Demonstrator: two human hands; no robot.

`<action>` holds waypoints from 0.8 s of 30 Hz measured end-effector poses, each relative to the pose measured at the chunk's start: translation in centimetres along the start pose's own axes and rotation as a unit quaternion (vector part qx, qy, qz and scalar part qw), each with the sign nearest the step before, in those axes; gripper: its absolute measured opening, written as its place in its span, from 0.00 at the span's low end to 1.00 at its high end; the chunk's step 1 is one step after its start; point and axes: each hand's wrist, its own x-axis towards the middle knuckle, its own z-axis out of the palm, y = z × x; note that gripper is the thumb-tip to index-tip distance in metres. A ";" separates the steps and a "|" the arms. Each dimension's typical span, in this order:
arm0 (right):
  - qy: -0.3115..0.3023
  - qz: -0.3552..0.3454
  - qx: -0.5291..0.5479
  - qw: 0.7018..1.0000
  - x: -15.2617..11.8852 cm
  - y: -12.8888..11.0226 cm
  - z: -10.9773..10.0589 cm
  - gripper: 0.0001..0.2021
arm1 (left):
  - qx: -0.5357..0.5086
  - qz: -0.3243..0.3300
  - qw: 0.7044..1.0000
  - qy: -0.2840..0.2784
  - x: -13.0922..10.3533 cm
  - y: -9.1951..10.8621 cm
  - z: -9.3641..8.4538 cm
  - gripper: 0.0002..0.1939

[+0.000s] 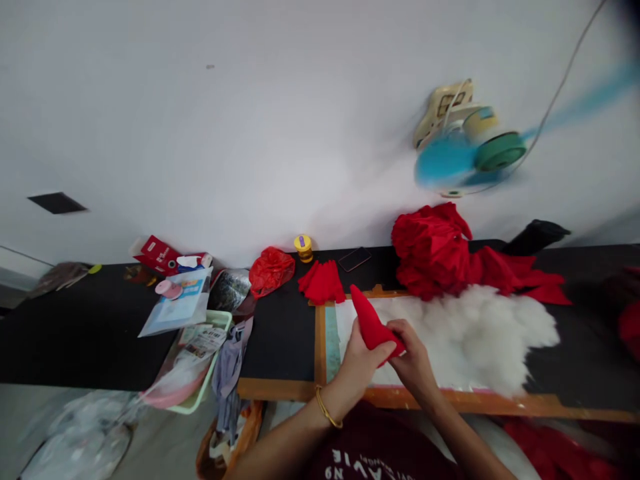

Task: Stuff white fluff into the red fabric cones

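A red cone-shaped fabric piece [371,323] is held above the work surface, its narrow tip pointing up and away from me. My left hand [364,357] is wrapped round its side, thumb across the front near the wide end. My right hand [411,355] grips that wide end, fingers closed at its edge; whether they also hold anything inside is hidden. Just right of my hands spreads a heap of white fluffy stuffing [480,333]. Beyond the cone's tip lies a small fanned stack of red fabric pieces [323,283].
A large pile of red fabric [433,250] stands by the wall, below a fan [465,160] with blurred blue blades. A phone [355,259], a yellow-lidded jar [303,247] and a red plastic bag [271,271] lie along the back. Left is a green-rimmed basket [220,320].
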 end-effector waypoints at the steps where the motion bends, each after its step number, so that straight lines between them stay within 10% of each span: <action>1: 0.013 -0.001 -0.005 1.000 0.0 0.0 0.2 0.07 | 0.015 0.003 1.000 0.003 -0.3 -0.1 0.3 0.30; 8: 0.101 -0.050 -0.055 0.992 -0.4 -0.6 1.2 0.06 | -0.039 0.020 0.999 -0.015 -2.0 -0.2 1.1 0.27; 15: -0.012 -0.088 -0.022 0.996 -0.8 -1.6 0.6 0.17 | -0.142 -0.076 0.984 0.074 -1.1 -0.2 -1.3 0.22; 24: -0.005 -0.049 -0.029 0.998 0.5 -1.7 0.6 0.06 | -0.004 -0.019 1.000 -0.016 -1.9 -0.4 -1.3 0.25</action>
